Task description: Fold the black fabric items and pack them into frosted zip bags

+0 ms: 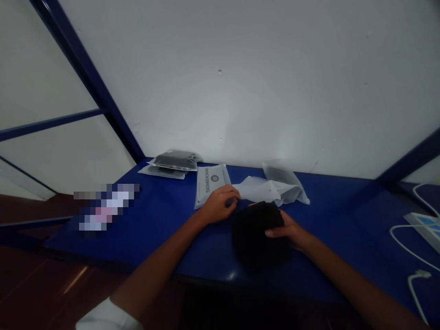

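My right hand (288,231) grips a black, soft-looking fabric item (257,236) over the front of the table, thumb on top and the other fingers mostly hidden behind it. The fabric is too dark to make out its exact kind. To its left, my left hand (220,204) has its fingers curled at the near end of a crumpled translucent plastic bag (261,189). Its fingertips meet the bag's edge. Just behind the left hand lies a flat translucent pouch (209,178) printed "ROCKBROS".
Packaged dark items (175,160) are stacked at the back left of the blue table (158,215). A pixelated object (110,206) lies at the left edge. On the right are a power strip (426,227) and white cables (417,275). A pale wall panel (240,91) stands behind.
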{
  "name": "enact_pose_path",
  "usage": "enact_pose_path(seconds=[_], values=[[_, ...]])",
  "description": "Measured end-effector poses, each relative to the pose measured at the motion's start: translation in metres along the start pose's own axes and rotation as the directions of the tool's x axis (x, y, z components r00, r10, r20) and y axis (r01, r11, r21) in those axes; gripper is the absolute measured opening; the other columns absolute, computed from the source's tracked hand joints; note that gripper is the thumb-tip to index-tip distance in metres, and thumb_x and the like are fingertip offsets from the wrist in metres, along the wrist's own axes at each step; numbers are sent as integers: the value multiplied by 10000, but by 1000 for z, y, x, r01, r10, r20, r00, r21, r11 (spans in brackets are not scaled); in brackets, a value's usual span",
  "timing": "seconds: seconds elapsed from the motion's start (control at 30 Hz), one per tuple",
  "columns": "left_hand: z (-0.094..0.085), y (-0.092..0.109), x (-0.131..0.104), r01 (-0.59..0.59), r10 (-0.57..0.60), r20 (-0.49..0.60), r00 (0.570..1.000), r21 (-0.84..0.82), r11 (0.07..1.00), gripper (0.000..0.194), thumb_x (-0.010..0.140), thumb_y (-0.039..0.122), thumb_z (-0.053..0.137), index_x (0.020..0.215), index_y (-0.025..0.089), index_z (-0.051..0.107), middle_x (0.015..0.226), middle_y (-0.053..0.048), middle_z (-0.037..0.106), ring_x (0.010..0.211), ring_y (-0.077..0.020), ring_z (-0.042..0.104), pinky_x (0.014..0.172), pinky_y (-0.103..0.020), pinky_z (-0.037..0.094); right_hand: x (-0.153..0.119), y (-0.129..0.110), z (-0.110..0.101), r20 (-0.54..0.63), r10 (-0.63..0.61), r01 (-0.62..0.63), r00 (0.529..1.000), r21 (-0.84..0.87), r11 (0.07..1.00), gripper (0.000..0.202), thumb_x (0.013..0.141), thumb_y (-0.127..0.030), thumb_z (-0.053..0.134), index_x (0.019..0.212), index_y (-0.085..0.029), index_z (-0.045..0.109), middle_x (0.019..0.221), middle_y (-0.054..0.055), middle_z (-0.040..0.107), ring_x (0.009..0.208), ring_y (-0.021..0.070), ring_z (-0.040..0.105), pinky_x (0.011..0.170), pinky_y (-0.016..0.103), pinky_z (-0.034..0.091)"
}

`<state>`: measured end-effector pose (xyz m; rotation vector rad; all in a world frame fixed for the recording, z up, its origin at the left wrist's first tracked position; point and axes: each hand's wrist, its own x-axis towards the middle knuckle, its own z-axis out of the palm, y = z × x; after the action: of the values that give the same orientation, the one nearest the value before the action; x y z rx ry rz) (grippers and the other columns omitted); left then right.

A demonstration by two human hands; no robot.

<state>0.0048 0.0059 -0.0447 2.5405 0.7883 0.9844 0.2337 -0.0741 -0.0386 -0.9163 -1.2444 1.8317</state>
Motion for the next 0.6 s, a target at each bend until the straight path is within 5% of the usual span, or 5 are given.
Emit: enact_pose_path(seconds=[0.17, 0.6], values=[[1, 2, 1, -1, 1, 23, 1000, 3, 1000, 208, 801, 75, 495, 895, 167, 656, 953, -62, 659, 919, -178, 603, 857, -336, 498, 0, 3, -2, -29, 3, -3, 1000, 3, 1000, 485, 547, -232, 818, 996, -219, 634, 933, 24, 652, 950, 242, 594, 959, 435, 392], [2, 6, 2, 66, -68, 25, 997, 60, 996, 148, 823, 136, 526, 899, 187, 643, 963, -53, 665, 942, -196, 592, 874, -361, 454, 0, 3, 1, -104, 25, -24, 994, 12, 1000, 508, 516, -226, 829, 987, -221, 640, 905, 14, 667, 897, 231, 609, 870, 395, 448]])
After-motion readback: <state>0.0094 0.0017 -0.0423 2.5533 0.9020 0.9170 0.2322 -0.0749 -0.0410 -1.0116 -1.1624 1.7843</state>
